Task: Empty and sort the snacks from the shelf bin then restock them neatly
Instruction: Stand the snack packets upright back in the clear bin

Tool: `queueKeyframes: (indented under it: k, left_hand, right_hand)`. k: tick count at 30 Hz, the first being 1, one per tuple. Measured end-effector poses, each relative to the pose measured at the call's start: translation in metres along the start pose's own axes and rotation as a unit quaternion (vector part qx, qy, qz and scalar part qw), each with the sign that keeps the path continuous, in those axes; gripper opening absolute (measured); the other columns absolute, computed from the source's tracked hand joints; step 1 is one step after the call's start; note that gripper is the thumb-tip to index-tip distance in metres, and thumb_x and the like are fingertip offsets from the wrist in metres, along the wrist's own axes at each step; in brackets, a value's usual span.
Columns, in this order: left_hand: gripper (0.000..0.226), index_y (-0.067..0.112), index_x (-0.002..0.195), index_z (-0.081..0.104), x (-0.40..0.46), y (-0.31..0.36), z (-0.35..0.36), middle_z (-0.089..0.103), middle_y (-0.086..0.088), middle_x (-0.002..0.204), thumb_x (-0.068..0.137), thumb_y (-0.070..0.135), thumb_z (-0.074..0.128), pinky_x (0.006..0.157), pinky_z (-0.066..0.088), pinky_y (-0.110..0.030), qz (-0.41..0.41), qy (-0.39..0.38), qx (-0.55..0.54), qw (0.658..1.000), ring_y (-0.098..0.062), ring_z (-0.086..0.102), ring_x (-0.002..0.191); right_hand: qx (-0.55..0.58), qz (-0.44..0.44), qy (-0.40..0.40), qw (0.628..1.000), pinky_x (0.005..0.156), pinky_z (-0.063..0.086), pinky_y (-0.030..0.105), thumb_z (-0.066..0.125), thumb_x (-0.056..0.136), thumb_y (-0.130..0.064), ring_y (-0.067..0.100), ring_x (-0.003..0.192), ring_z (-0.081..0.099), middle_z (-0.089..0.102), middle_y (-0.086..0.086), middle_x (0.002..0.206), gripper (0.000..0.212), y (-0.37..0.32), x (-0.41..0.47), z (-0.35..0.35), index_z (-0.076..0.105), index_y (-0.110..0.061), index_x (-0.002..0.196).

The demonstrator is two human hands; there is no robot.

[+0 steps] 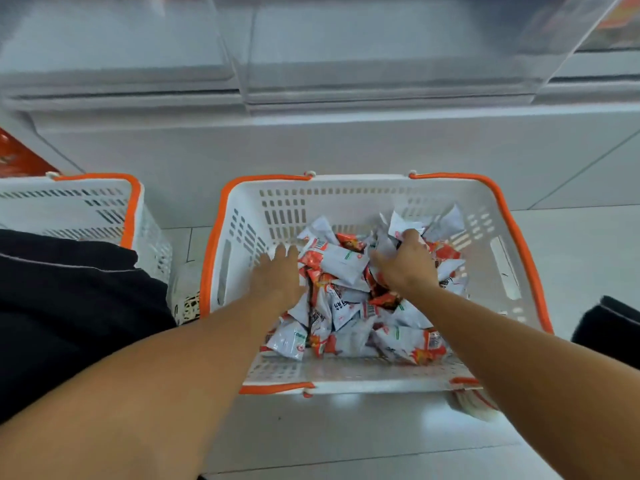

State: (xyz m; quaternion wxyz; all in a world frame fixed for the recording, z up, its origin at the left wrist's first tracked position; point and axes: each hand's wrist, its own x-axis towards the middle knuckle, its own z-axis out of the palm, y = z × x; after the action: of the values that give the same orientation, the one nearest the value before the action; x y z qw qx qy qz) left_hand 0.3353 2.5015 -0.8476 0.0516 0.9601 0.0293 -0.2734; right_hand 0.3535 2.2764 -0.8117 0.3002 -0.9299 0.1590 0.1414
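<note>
A white basket with orange rim (pixel 349 188) stands on the floor in front of me, holding a heap of several white-and-orange snack packets (pixel 346 306). Both arms reach into it. My left hand (pixel 277 271) lies flat with straight fingers at the left edge of the heap, touching a packet. My right hand (pixel 405 261) is curled round a bunch of packets (pixel 403 223) at the back right of the heap. Above stands a clear shelf bin (pixel 381 57), which looks empty.
A second white and orange basket (pixel 86 202) stands at the left, partly behind my dark-clothed knee (pixel 69 306). A white shelf base runs across behind both baskets. Pale floor tiles lie in front. A dark shape (pixel 609 327) sits at the right edge.
</note>
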Motion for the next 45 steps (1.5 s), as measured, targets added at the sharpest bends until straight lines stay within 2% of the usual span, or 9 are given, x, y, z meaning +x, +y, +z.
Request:
queueKeyframes:
  k: [6,12,15,21,27,35,39,42,45]
  left_hand:
    - [0.052,0.012,0.138,0.036,0.036,-0.006,0.017,0.03,-0.011,0.143,0.092,0.017,0.059,0.091,0.05,-0.047,-0.034,0.044,0.0,0.998,-0.036,0.051,0.118]
    - [0.032,0.011,0.122,0.058,0.033,-0.015,0.005,0.06,-0.015,0.125,0.09,0.006,0.057,0.082,0.048,-0.035,-0.038,0.026,-0.148,0.988,-0.034,0.059,0.109]
    - [0.032,0.006,0.124,0.059,0.018,-0.024,-0.036,0.061,-0.013,0.119,0.092,0.003,0.058,0.08,0.047,-0.03,-0.071,0.004,-0.219,0.973,-0.033,0.061,0.11]
    - [0.024,0.006,0.124,0.047,-0.066,0.004,-0.169,0.062,-0.016,0.119,0.101,0.005,0.053,0.072,0.063,-0.037,-0.03,-0.138,-0.5,0.854,-0.028,0.073,0.096]
    - [0.02,0.002,0.114,0.063,-0.159,0.04,-0.243,0.075,-0.015,0.105,0.099,0.015,0.059,0.073,0.062,-0.032,0.072,-0.106,-0.561,0.818,-0.021,0.075,0.088]
    - [0.021,0.012,0.099,0.071,-0.191,0.08,-0.265,0.077,-0.009,0.099,0.093,0.028,0.059,0.076,0.057,-0.028,0.14,-0.063,-0.712,0.686,-0.016,0.069,0.081]
    - [0.034,0.016,0.102,0.074,-0.176,0.09,-0.271,0.077,-0.005,0.098,0.096,0.044,0.055,0.085,0.055,-0.037,0.158,0.029,-0.697,0.699,-0.017,0.073,0.089]
    - [0.05,0.01,0.115,0.071,-0.166,0.091,-0.275,0.074,-0.014,0.109,0.094,0.053,0.055,0.101,0.049,-0.049,0.162,-0.025,-0.706,0.689,-0.031,0.072,0.102]
    - [0.064,0.011,0.118,0.069,-0.162,0.093,-0.284,0.075,-0.013,0.105,0.085,0.064,0.059,0.098,0.051,-0.047,0.166,-0.068,-0.679,0.712,-0.032,0.071,0.101]
  right_hand:
    - [-0.13,-0.052,-0.046,0.989,0.063,0.044,0.036,0.055,0.096,-0.023,0.036,0.087,0.061,0.065,0.016,0.1,0.041,-0.01,0.01,0.027,0.037,-0.011,0.131]
    - [-0.082,-0.061,-0.137,0.985,0.075,0.053,0.039,0.057,0.092,-0.013,0.033,0.092,0.062,0.062,0.015,0.103,0.039,-0.021,-0.003,0.025,0.047,-0.005,0.129]
    - [-0.025,-0.046,-0.204,0.978,0.058,0.048,0.03,0.057,0.094,-0.011,0.023,0.075,0.058,0.061,0.014,0.099,0.023,-0.049,0.001,-0.008,0.053,-0.004,0.116]
    - [0.058,-0.054,-0.29,0.954,0.046,0.054,0.031,0.047,0.098,-0.009,0.022,0.07,0.059,0.06,0.011,0.1,0.021,-0.115,-0.036,-0.111,0.06,-0.012,0.115]
    - [0.185,-0.052,-0.189,0.963,0.042,0.049,0.021,0.063,0.096,-0.024,0.013,0.041,0.058,0.056,0.009,0.071,0.017,-0.142,-0.097,-0.197,0.057,-0.008,0.099]
    - [0.264,-0.103,-0.009,0.959,0.049,0.058,0.035,0.063,0.079,-0.07,0.019,0.053,0.069,0.07,0.001,0.065,0.059,-0.158,-0.12,-0.223,0.071,-0.012,0.084]
    - [0.294,-0.122,-0.091,0.944,0.058,0.062,0.037,0.059,0.081,-0.072,0.021,0.068,0.075,0.077,0.006,0.079,0.065,-0.166,-0.123,-0.229,0.075,-0.011,0.096]
    - [0.298,-0.116,-0.232,0.919,0.071,0.062,0.031,0.065,0.086,-0.056,0.02,0.087,0.076,0.077,0.009,0.094,0.054,-0.166,-0.123,-0.242,0.073,-0.006,0.107]
    - [0.293,-0.115,-0.244,0.917,0.066,0.061,0.024,0.069,0.087,-0.039,0.023,0.088,0.075,0.077,0.013,0.095,0.043,-0.16,-0.123,-0.259,0.072,0.0,0.104]
